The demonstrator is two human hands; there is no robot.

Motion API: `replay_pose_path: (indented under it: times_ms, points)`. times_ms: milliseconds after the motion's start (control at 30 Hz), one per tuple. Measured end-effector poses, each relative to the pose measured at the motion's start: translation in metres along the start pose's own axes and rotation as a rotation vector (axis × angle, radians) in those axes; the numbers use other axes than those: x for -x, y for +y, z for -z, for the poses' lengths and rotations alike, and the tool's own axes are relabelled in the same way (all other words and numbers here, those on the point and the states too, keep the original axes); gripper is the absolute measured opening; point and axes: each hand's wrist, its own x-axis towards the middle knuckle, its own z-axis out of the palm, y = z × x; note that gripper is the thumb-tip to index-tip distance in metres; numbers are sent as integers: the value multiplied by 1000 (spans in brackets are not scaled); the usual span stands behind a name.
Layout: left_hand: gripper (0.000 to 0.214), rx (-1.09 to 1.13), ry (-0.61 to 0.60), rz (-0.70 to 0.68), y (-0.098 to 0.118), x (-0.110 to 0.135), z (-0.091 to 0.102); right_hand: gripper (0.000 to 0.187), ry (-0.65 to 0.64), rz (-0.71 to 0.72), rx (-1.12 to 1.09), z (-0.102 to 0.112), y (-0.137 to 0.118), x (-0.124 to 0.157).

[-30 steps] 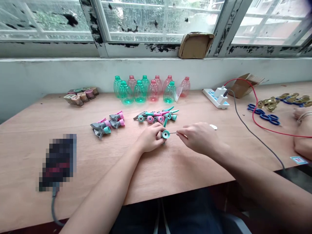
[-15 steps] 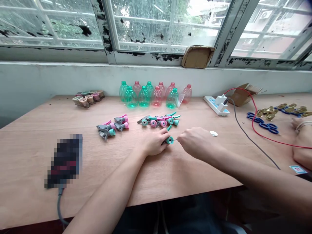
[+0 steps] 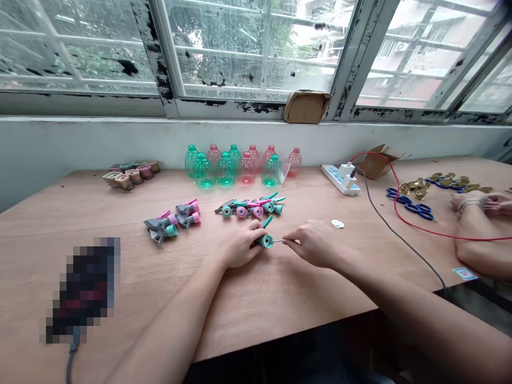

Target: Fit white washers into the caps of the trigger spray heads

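Note:
My left hand point(image 3: 242, 246) is wrapped around a spray trigger head point(image 3: 266, 241) with a teal collar and teal lever, holding it low over the table. The collar faces right, toward my right hand. In a pinch of thumb and fingers, my right hand point(image 3: 314, 244) grips a thin pale rod point(image 3: 277, 241). The rod's free end reaches the collar's opening; whether it goes inside is too small to tell. Just behind lies a row of teal and pink spray heads point(image 3: 250, 208). Farther left sits a group of grey spray heads point(image 3: 172, 220) with pink and teal collars.
Green and pink clear bottles point(image 3: 226, 170) stand by the wall. At right are a power strip point(image 3: 340, 180), red cable point(image 3: 396, 184), blue-handled scissors point(image 3: 418, 209), and another person's arm point(image 3: 476, 234). A white disc point(image 3: 337, 224) lies nearby; a blurred-out dark device point(image 3: 86, 290) is at left.
The whole view has shifted, so things appear lower and farther left. My right hand has turned from a fist-like grip to a fingertip pinch on the rod. My left hand keeps its hold.

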Motion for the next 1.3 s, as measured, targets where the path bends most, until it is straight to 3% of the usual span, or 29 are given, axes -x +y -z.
replay_pose_path:
  times_ms: [300,500,700,800,1100,1300]
  points:
    - [23,62,29,19,0,-1,1,30,107,16,-305,-24,10,3]
    - [21,13,38,28,1,-2,-1,29,138,-42,-104,-14,6,3]
    - [9,-22,40,59,-1,-5,-2,31,64,68,142,5,-6,-3]
    - [16,-8,46,66,-5,-6,-3,27,26,108,202,13,-14,-5]
    - [11,54,92,122,-7,-5,-9,23,-225,-77,208,33,-54,-6]
    - [15,69,85,93,-8,-2,-6,33,-153,-96,107,25,-29,-16]
